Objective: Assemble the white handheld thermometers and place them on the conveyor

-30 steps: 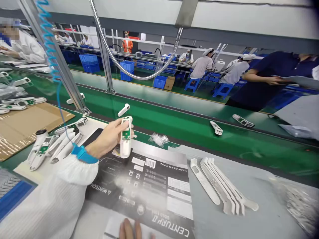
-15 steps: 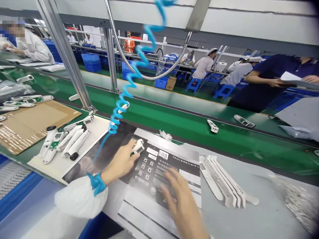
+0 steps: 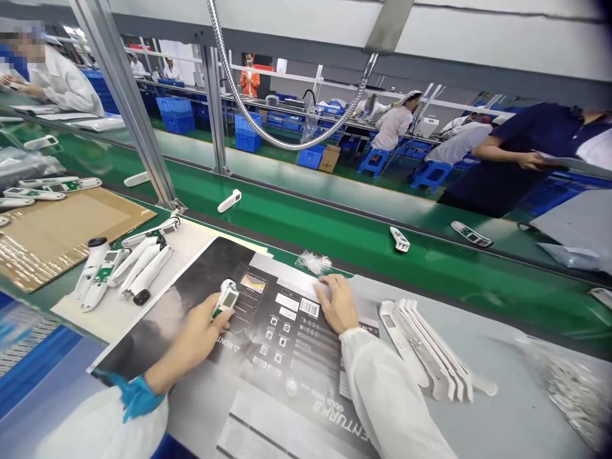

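My left hand (image 3: 198,335) is closed around a white handheld device (image 3: 225,302) with a small grey screen and a strip of green circuit board, held above a printed black-and-grey cardboard sheet (image 3: 268,395). At the sheet's far edge, my right hand (image 3: 338,305) reaches forward with thumb and fingers apart and nothing visible between them. Just beyond its fingertips lies a small heap of clear plastic bits (image 3: 313,262). Right of the sheet are several long white casing strips (image 3: 430,350) in a row.
Several part-built devices (image 3: 138,268) lie on pale paper at left, beside a cardboard piece (image 3: 86,223). A green conveyor belt (image 3: 296,220) carrying scattered devices runs behind. A metal post (image 3: 124,102) and a hanging metal hose (image 3: 287,145) stand in front. A plastic bag (image 3: 574,382) lies right. People work beyond.
My left hand has drawn back left with the device. My right hand has moved forward to the sheet's far edge. The blue coiled hose is out of view.
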A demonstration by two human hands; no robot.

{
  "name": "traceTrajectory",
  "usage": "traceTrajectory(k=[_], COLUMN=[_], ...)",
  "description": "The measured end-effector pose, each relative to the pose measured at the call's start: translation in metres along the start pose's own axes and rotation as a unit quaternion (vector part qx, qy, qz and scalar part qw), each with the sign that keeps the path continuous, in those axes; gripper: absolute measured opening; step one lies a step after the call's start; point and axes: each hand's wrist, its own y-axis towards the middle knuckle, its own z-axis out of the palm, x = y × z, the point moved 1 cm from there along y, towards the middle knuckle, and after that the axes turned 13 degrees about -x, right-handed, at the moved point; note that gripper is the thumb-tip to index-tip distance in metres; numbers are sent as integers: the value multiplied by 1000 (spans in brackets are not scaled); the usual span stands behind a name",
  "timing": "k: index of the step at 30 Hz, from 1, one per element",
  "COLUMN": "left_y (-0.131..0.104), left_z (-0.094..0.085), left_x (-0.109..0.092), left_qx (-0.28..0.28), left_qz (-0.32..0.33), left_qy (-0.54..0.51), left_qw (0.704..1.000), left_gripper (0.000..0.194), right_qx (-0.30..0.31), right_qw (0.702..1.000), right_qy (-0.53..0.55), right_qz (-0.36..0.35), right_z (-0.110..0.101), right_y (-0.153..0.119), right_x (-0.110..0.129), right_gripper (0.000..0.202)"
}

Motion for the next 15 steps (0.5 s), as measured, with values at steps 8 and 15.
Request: traceTrajectory(k=[8, 15], left_y=[-12, -14], left_z=[37, 40], left_x=[-60, -77], left_qx=[92, 113], left_qz=[93, 126], left_qy=[-79, -4], left_qw=[988, 986], left_gripper=[24, 25], right_qx=[-19, -15], right_qw=[995, 978], right_qy=[79, 71], right_qz=[-54, -196], right_z=[-42, -70], right_y=[18, 15], right_x=[77, 118], right_gripper=[18, 12])
